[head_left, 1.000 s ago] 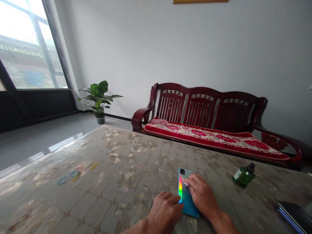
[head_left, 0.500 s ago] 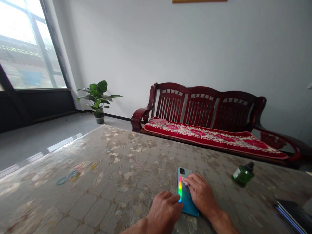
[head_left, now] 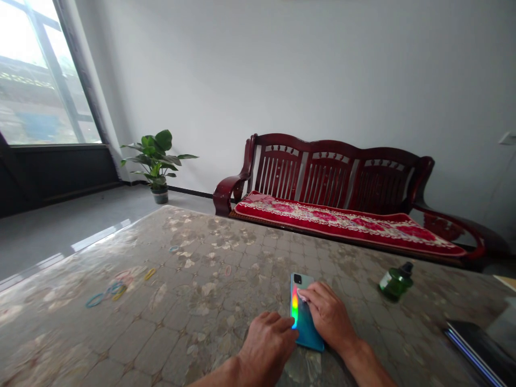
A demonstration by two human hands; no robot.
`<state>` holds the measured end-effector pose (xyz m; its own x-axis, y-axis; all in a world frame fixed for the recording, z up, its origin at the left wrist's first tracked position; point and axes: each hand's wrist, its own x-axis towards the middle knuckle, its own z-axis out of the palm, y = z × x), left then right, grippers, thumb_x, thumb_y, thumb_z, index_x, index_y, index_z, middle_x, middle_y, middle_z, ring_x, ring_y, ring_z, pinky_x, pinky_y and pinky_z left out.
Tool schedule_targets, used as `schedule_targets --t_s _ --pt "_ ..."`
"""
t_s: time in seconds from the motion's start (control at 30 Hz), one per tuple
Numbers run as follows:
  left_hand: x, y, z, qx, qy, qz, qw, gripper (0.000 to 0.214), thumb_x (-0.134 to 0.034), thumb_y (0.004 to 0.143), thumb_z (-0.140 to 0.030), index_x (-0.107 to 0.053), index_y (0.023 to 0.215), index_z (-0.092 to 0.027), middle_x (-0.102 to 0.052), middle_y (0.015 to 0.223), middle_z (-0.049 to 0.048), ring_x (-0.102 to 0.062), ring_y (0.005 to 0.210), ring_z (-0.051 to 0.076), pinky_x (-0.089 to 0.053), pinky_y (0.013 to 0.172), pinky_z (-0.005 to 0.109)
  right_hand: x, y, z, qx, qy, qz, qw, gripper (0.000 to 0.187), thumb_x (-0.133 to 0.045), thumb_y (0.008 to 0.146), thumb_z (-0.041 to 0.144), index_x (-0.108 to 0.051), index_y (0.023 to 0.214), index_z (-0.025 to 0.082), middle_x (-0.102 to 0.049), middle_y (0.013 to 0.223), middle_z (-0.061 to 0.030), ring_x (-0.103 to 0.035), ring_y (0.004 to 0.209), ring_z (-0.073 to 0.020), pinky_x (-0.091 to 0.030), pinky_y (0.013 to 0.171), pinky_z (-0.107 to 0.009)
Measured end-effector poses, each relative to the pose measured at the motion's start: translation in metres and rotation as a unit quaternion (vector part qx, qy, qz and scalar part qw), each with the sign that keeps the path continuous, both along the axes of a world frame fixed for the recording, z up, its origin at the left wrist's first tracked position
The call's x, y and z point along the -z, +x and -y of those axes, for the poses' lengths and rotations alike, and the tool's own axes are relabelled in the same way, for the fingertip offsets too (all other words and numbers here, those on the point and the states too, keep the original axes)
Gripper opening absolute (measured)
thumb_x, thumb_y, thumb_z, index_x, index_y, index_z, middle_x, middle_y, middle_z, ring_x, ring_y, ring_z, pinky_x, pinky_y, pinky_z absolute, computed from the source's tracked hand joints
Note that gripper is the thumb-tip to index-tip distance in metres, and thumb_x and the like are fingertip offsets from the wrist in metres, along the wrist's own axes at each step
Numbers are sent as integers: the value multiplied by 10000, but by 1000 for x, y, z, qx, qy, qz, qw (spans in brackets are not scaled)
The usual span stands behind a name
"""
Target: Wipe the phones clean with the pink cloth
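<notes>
A teal phone (head_left: 303, 317) lies face down on the patterned table (head_left: 181, 301), camera end away from me, with a rainbow glare along its left side. My left hand (head_left: 268, 346) rests on the table with curled fingers touching the phone's left edge. My right hand (head_left: 328, 317) lies on top of the phone, fingertips pinched on a small pale thing near the camera end; I cannot make out what it is.
A small green bottle (head_left: 394, 283) lies on its side at the right. A dark flat device (head_left: 479, 349) sits at the right edge. Several coloured rubber bands (head_left: 113, 290) are scattered at the left. Behind the table stand a red wooden bench (head_left: 342, 204) and a potted plant (head_left: 157, 161).
The view has shifted slightly, so everything sits a little lower and to the left in the frame. Both hands keep their places on the phone.
</notes>
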<state>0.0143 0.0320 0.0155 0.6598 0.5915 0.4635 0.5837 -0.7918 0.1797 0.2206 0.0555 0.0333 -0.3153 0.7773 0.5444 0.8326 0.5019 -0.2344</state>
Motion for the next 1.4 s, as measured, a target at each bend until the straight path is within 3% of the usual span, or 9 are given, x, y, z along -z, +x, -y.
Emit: schedule_targets --t_s 0.33,0.5,0.7,0.87,1.4 --pt "-6 -1 1 -15 -34 -20 999 78 -649 903 -274 -644 839 -230 -698 872 -13 -622 773 171 -448 713 278 -4 -1 3 13 -11 1 1000 299 -431 915 106 -693 964 243 -646 894 -35 -571 863 -173 -458 785 -294" --pt "-7 -1 0 -18 -36 -20 999 91 -681 883 -285 -646 819 -232 -702 861 -25 -625 760 167 -453 702 270 -12 -9 7 -36 -20 25 999 316 -441 887 70 -704 905 244 -631 827 -27 -553 815 -166 -434 748 -282" --pt "-2 -1 -2 -10 -30 -1 999 82 -672 890 -295 -655 828 -245 -714 870 -43 -623 742 169 -462 704 269 -10 -5 4 40 -5 13 999 322 -436 889 54 -694 920 244 -630 846 -30 -561 825 -172 -428 747 -281" --pt "-2 -2 -3 -11 -19 -1 1000 191 -595 945 -323 -641 784 -231 -703 825 -33 -602 694 148 -449 685 253 -11 -10 7 -38 -37 29 998 302 -456 848 31 -678 885 232 -604 820 -20 -543 829 -169 -424 753 -274" --pt "2 -5 -5 5 -13 23 1000 141 -589 950 -335 -668 868 -251 -718 882 -29 -609 739 158 -451 710 261 -5 -10 3 -50 -28 -11 998 332 -435 880 44 -679 970 251 -615 864 -27 -556 854 -174 -448 781 -286"
